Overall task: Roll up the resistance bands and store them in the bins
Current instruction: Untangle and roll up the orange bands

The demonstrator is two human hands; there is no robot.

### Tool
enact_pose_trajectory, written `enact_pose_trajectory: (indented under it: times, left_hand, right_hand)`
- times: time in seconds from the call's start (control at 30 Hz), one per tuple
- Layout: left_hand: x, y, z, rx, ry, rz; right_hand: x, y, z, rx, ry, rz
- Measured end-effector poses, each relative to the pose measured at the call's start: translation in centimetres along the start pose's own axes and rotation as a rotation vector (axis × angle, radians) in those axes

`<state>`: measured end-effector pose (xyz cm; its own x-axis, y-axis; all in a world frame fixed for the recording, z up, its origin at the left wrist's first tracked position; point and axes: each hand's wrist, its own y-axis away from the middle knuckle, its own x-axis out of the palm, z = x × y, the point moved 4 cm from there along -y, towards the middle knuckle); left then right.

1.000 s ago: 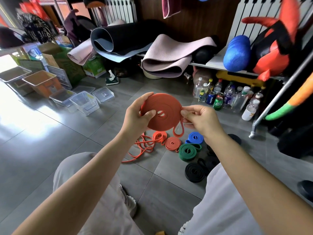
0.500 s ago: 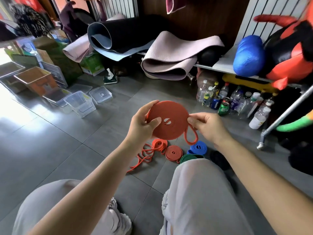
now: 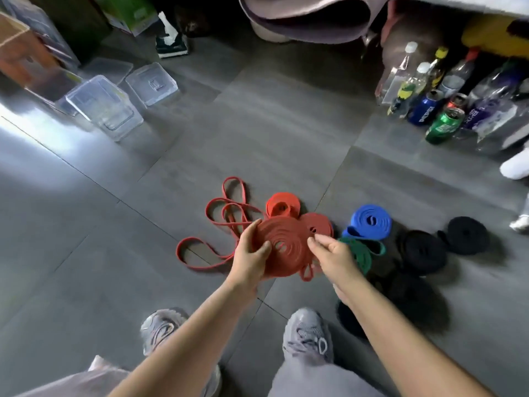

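My left hand grips a flat coiled red resistance band by its left edge, thumb on top. My right hand is at the coil's right edge, its fingers loosely bent; whether it grips the band is unclear. A loose end loop hangs below the coil. On the floor lie an unrolled red band, two rolled red bands, a blue roll, a green roll and black rolls. Clear plastic bins stand at far left.
Clear lids lie by the bins, with boxes behind. Bottles and cans crowd the far right under a shelf. A rolled mat is at the top. My shoes stand on the grey tile floor.
The view has tilted down toward the floor. Both hands have lowered the red coil from chest height to just above the bands on the floor.
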<state>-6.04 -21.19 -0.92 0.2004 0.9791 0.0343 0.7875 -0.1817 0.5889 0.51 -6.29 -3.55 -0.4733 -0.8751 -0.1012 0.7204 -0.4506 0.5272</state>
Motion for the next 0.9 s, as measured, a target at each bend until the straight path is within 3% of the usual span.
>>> enact_pose_trajectory:
  times: [0.1,0.27,0.43,0.67,0.73,0.83,0.9]
  left_hand:
    - [-0.6,-2.5,6.0,-0.173,0.012,-0.053]
    - [-0.8,-6.1,12.9,-0.296,0.008,-0.143]
    - [0.1,-9.7,15.9,-0.375,-0.006,-0.162]
    - [0.6,-11.5,18.5,-0.385,0.064,-0.220]
    - [0.4,-11.6,18.7,-0.349,-0.026,-0.255]
    - [-0.4,-11.6,18.9,-0.368,-0.394,-0.281]
    - [-0.6,-11.5,19.2,-0.411,-0.413,-0.255]
  right_hand:
    - [1.7,-2.6,-4.2,0.030,0.089,0.050]
    - [2.8,-6.7,-11.1,0.168,0.292,0.060]
    - [2.6,-9.9,-15.2,0.333,0.341,-0.058]
    - [3.2,-12.2,-15.5,0.299,0.445,-0.095]
    - [3.3,-11.9,-15.3,0.279,0.509,-0.115]
    - [3.1,-11.4,-15.0,0.231,0.616,-0.170]
    - [2.8,-11.1,-14.9,0.207,0.679,-0.194]
